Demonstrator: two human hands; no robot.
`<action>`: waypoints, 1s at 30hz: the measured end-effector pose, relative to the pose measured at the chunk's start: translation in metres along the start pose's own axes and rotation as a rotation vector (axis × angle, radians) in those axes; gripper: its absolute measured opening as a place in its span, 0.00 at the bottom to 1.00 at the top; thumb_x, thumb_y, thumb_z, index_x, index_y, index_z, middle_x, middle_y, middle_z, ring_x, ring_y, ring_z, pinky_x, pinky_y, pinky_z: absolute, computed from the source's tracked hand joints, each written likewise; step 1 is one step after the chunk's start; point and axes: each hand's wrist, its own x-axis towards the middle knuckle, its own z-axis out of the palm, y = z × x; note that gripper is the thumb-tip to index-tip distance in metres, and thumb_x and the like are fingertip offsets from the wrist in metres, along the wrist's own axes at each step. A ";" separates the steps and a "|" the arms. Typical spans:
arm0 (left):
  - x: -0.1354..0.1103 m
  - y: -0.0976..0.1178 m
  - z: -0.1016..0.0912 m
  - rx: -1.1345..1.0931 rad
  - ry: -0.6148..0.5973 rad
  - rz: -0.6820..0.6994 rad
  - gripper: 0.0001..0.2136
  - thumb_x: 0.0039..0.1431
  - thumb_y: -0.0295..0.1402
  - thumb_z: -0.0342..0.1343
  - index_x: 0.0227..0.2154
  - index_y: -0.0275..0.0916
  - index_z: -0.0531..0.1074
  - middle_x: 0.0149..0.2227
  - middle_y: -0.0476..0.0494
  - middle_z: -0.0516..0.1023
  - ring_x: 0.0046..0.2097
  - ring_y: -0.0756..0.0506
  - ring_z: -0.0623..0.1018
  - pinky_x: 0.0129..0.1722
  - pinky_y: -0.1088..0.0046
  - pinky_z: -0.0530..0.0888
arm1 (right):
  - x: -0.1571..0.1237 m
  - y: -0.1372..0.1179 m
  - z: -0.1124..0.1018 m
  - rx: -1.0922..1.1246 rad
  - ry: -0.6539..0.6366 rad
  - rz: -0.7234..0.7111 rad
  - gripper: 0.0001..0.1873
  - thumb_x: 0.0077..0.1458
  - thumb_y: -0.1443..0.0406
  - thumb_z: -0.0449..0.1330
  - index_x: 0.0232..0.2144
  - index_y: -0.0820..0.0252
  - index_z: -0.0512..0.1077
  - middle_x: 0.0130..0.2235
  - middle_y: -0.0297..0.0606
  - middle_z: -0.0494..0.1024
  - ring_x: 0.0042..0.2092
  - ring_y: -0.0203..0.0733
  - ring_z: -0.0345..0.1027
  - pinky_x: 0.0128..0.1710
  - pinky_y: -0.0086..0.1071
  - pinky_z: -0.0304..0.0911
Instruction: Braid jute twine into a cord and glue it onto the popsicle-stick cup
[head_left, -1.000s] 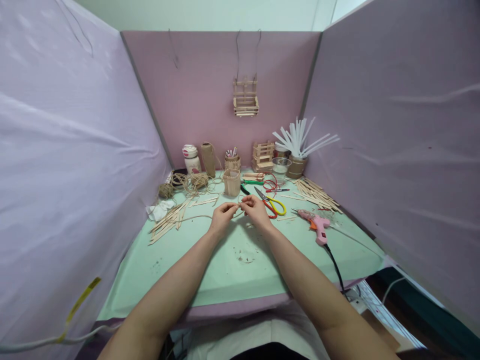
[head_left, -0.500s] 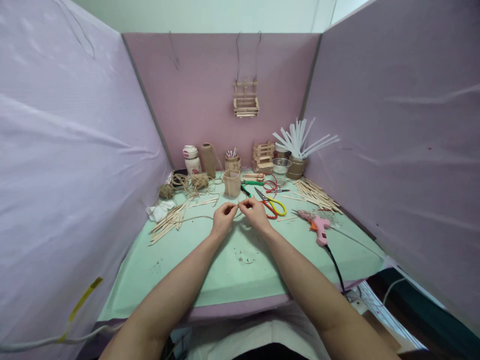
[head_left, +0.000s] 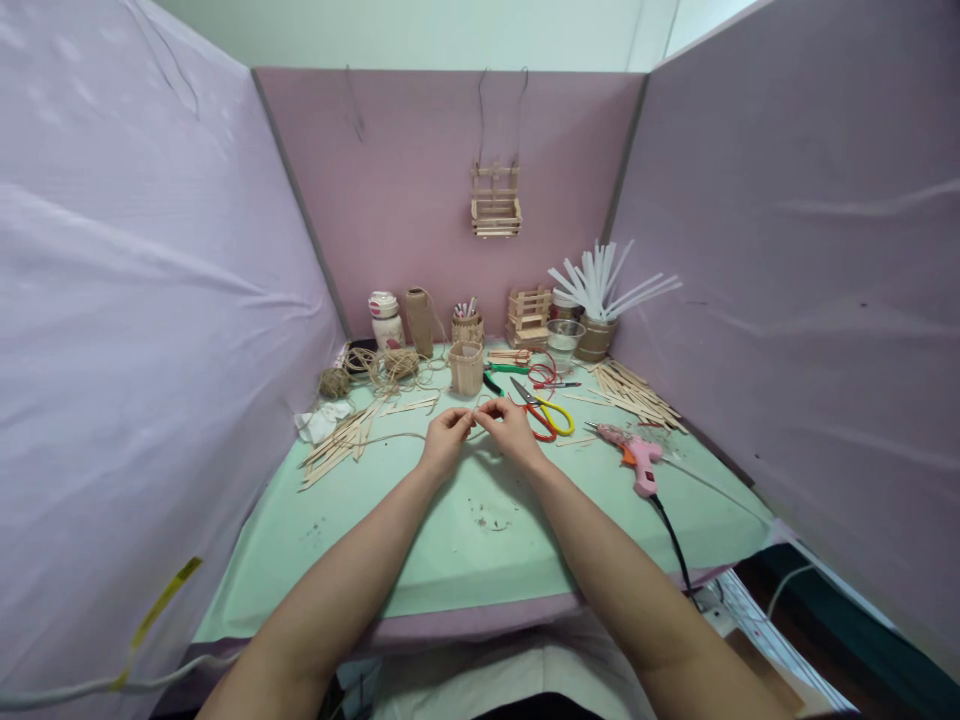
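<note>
1. Grip. The left hand point(head_left: 445, 440) and the right hand point(head_left: 512, 428) meet over the middle of the tabletop point(head_left: 450, 545). Each has thumb and forefinger pinched together on a twine strand point(head_left: 397, 436), and the two sets of fingertips almost touch. A fingertip pinch like this probably suits so thin a cord, which a full fist would hide.
2. Held thing. The twine strand is pale tan, slender and limp. From the left hand it trails leftward along the green surface in a loose curve. The short part between the two pinches is too fine to show whether it forms a loop, a knot or a plain span.
3. Posture. Both forearms reach in from the near edge, and the hands sit low, close to the surface or resting on it, which likely steadies fine finger work.
4. Near surroundings. The scissors point(head_left: 544, 408), with red and yellow handles, lie just right of the right hand. A small stick cup point(head_left: 466, 367) stands upright just behind the hands.
5. Outer surroundings. A loose stick pile point(head_left: 337, 440) lies to the left and twine balls point(head_left: 334, 382) sit behind it. A pink glue gun point(head_left: 636, 457) lies to the right with its cable running off the near edge. All sit well apart from the hands, around the working spot.
</note>
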 end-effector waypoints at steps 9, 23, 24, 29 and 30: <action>-0.007 0.008 0.006 0.422 -0.086 0.148 0.10 0.49 0.38 0.54 0.20 0.37 0.71 0.21 0.49 0.71 0.27 0.50 0.68 0.30 0.74 0.63 | 0.010 0.016 -0.008 0.029 0.150 0.105 0.11 0.45 0.57 0.56 0.22 0.58 0.65 0.24 0.32 0.68 0.29 0.37 0.60 0.30 0.31 0.58; -0.003 0.006 0.002 0.169 -0.137 0.063 0.17 0.48 0.46 0.56 0.30 0.35 0.74 0.22 0.49 0.70 0.25 0.52 0.66 0.27 0.76 0.62 | 0.013 -0.001 -0.017 0.476 0.115 0.407 0.20 0.45 0.47 0.56 0.22 0.58 0.65 0.22 0.33 0.68 0.23 0.33 0.59 0.20 0.26 0.52; -0.003 0.006 0.002 0.159 -0.142 0.067 0.17 0.48 0.46 0.56 0.30 0.35 0.74 0.23 0.49 0.70 0.26 0.52 0.66 0.27 0.76 0.63 | 0.013 -0.001 -0.016 0.470 0.080 0.441 0.22 0.46 0.45 0.54 0.21 0.59 0.66 0.22 0.35 0.69 0.23 0.33 0.59 0.19 0.26 0.52; -0.007 0.010 0.005 0.182 -0.172 0.116 0.15 0.49 0.43 0.56 0.32 0.35 0.75 0.30 0.45 0.75 0.33 0.49 0.71 0.35 0.74 0.66 | 0.008 -0.002 -0.012 0.482 -0.160 0.499 0.21 0.43 0.47 0.60 0.24 0.60 0.71 0.25 0.36 0.71 0.25 0.33 0.62 0.21 0.26 0.54; -0.008 0.011 0.005 0.196 -0.178 0.126 0.15 0.49 0.43 0.56 0.32 0.35 0.76 0.31 0.44 0.76 0.34 0.48 0.71 0.36 0.73 0.66 | 0.007 -0.002 -0.011 0.501 -0.183 0.467 0.20 0.41 0.49 0.63 0.25 0.60 0.71 0.25 0.34 0.71 0.26 0.32 0.62 0.22 0.26 0.55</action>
